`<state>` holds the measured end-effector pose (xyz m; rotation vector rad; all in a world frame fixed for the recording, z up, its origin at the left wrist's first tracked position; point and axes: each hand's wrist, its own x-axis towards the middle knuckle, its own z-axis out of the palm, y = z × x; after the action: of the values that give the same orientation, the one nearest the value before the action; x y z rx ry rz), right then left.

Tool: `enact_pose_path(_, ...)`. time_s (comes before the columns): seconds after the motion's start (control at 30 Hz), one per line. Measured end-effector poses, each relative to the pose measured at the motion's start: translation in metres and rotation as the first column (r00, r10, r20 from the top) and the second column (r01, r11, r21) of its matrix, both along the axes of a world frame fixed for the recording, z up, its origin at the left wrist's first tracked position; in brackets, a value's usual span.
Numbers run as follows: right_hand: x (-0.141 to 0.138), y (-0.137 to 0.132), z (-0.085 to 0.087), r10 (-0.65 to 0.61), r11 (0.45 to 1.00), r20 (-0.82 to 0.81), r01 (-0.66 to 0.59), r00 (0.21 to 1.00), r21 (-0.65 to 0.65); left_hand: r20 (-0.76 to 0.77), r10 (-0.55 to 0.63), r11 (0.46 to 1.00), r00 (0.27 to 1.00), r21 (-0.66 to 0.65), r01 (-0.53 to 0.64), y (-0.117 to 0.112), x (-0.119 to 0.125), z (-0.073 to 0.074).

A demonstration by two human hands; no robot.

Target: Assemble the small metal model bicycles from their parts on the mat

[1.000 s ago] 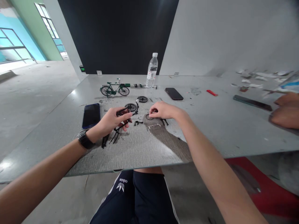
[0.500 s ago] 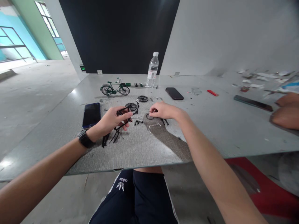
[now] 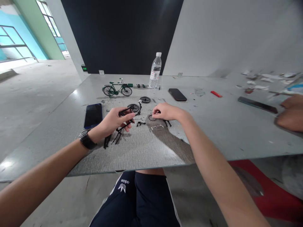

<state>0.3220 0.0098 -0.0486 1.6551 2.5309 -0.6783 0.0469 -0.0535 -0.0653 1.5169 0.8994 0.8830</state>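
My left hand (image 3: 119,119) is closed round a black model bicycle frame (image 3: 123,127), its thin tubes sticking out past the fingers. My right hand (image 3: 164,111) reaches down to the table with fingertips pinched together over a thin dark ring (image 3: 151,118). Whether the fingers grip the ring or a smaller part is hidden. Two spoked model wheels (image 3: 145,99) lie beyond my hands. Small black parts (image 3: 141,123) rest between the hands, and a silvery wire-like piece (image 3: 157,126) lies just below my right hand. Other black pieces (image 3: 167,123) sit under my right wrist.
A green model bicycle (image 3: 117,89) stands at the back, left of a water bottle (image 3: 155,70). Phones lie left (image 3: 93,115) and right (image 3: 177,94) of the parts. A red lighter-like object (image 3: 216,94) and another person's arm (image 3: 290,116) are at right.
Both hands hold nearly the same pose and place. The whole view has shifted very slightly; no part on the table has visibly moved.
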Motion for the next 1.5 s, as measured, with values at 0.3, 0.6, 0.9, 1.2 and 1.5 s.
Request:
enact_pose_path(0.3, -0.001, -0.001, 0.002, -0.027, 0.997, -0.029, 0.029, 0.999, 0.068, 0.012, 0.003, 1.0, 1.0, -0.003, -0.003, 0.0, 0.0, 0.0)
enact_pose_path(0.6, -0.001, -0.003, 0.007, -0.023, 1.0, -0.022, 0.024, 0.999, 0.017, 0.014, -0.001, 1.0, 1.0, 0.01, 0.001, 0.001, 0.0, -0.001)
enact_pose_path(0.9, -0.002, -0.006, 0.01, -0.024, 1.0, -0.003, 0.024, 1.0, 0.018, 0.009, -0.004, 1.0, 1.0, 0.015, 0.004, 0.002, -0.002, -0.002)
enact_pose_path(1.2, -0.002, -0.006, 0.011, -0.033, 0.999, 0.004, 0.033, 0.999, -0.008, -0.003, -0.004, 1.0, 1.0, 0.025, 0.004, 0.003, -0.002, -0.004)
enact_pose_path(1.5, 0.001, -0.001, 0.004, -0.017, 1.0, 0.021, 0.017, 1.0, 0.002, -0.01, -0.002, 1.0, 1.0, 0.026, 0.002, 0.004, -0.003, -0.004)
